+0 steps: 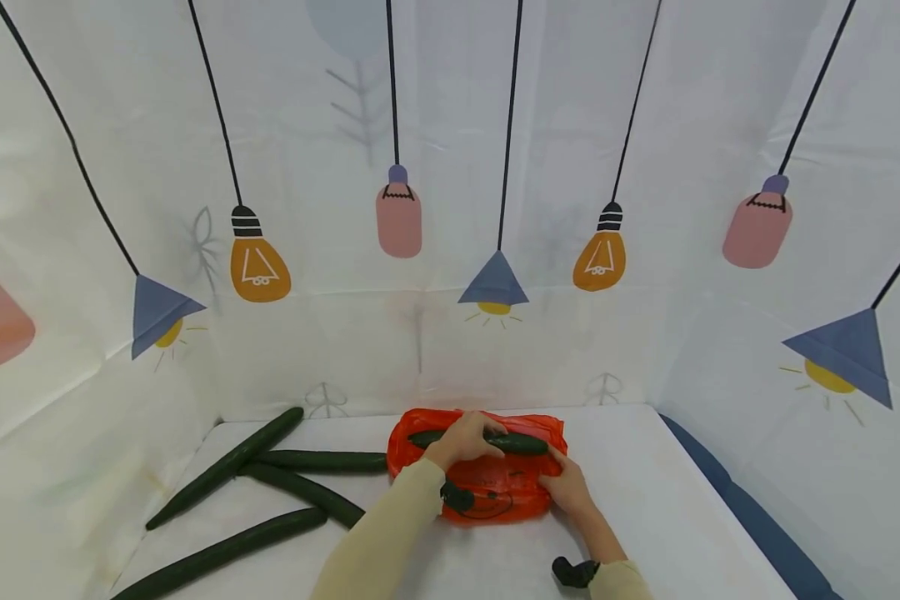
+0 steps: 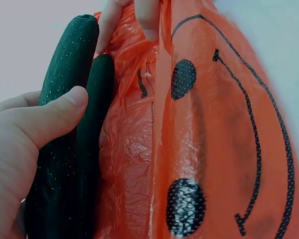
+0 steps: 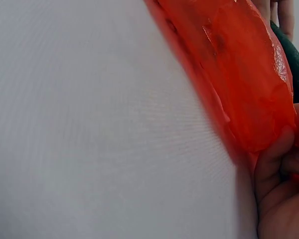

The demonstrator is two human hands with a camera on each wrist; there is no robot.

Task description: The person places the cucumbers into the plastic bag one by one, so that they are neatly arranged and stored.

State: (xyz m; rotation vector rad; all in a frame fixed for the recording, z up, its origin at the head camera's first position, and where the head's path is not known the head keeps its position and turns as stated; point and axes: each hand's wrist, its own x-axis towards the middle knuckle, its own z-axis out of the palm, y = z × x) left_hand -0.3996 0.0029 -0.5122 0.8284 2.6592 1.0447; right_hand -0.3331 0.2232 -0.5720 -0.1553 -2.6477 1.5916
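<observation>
White table (image 1: pixel 645 492) by which four cucumbers (image 1: pixel 225 468) and a red plastic bag (image 1: pixel 513 487) are borne.
The bag is set toward the table's far edge, near the middle, and its near side is marked with a smiling face in black. To its left the cucumbers are spread: the farthest-left one is laid aslant and is met along its side by the ends of two others, a level cucumber (image 1: pixel 322 462), whose right end is seen at the bag's left edge, and a sloping cucumber (image 1: pixel 307 492), angled toward the viewer. Nearest the viewer, the fourth cucumber (image 1: pixel 225 554) is laid slantwise and is cut off by the head view's lower border.
</observation>
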